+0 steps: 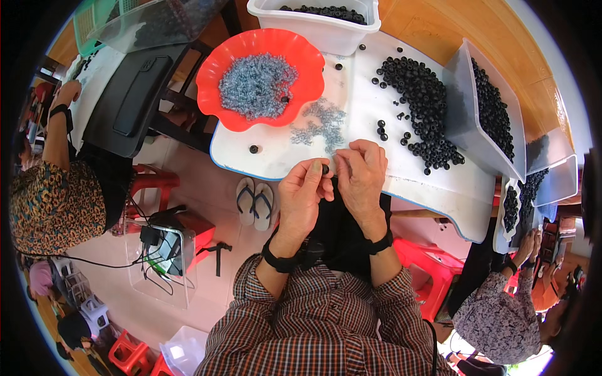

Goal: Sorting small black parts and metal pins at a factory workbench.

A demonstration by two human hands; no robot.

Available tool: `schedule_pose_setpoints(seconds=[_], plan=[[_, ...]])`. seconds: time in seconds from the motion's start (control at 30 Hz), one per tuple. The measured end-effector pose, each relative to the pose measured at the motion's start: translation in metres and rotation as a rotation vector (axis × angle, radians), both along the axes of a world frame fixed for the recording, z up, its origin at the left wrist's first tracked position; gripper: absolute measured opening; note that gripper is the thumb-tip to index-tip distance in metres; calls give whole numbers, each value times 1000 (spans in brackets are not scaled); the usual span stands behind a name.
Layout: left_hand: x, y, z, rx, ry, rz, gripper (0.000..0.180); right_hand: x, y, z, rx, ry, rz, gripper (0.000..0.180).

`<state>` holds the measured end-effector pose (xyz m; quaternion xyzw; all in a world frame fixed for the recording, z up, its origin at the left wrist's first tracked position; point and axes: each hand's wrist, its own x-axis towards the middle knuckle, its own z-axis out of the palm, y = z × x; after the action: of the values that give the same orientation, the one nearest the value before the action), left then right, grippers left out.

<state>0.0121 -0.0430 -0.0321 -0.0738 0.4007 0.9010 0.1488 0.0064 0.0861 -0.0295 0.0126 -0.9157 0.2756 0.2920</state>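
My left hand pinches a small round black piece, like a bead or little wheel, between thumb and fingers at the table's front edge. Beside it, my right hand is closed with its fingertips drawn together. Whatever those fingertips hold is too small to make out. Just beyond both hands, small clear bluish pieces lie scattered on the white tabletop. A red scalloped bowl at the far left holds more clear pieces. To the right spreads a heap of black round pieces.
A white tub and a translucent bin, both with black pieces, stand at the back and right. A loose black piece sits near the left edge. Co-workers sit on both sides. Slippers and red stools are on the floor.
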Motion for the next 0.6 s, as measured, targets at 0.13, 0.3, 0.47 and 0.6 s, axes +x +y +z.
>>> schedule_pose_setpoints(seconds=[0.13, 0.3, 0.47, 0.6], plan=[[-1, 1, 2, 106, -32, -35, 24, -2, 2, -5, 29, 59, 2, 13], [-1, 2, 1, 105, -16, -34, 25, -1, 2, -9, -5, 81, 21, 16], [-3, 5, 4, 123, -30, -58, 25, 7, 6, -4, -328, 36, 36, 10], [-4, 9, 3, 168, -49, -79, 25, 20, 13, 20, -438, -37, 123, 7]])
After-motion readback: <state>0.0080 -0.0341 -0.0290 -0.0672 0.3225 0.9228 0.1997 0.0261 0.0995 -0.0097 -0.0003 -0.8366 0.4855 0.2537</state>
